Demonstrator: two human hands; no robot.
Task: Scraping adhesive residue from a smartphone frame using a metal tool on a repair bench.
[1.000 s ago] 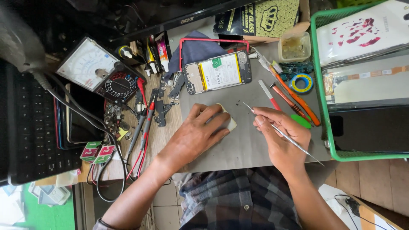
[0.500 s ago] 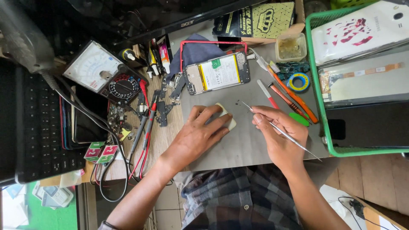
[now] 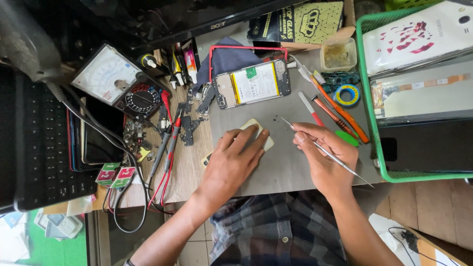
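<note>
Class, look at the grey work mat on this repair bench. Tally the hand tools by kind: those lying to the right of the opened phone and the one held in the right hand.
Long-handled tools, orange or red, lying side by side: 3
Thin metal pick in the right hand: 1
Total: 4

Cream, round-cornered phone cover point(image 3: 257, 132) flat on the grey mat point(image 3: 286, 167); thin metal pick point(image 3: 325, 150), tilted, tip toward it.
</note>
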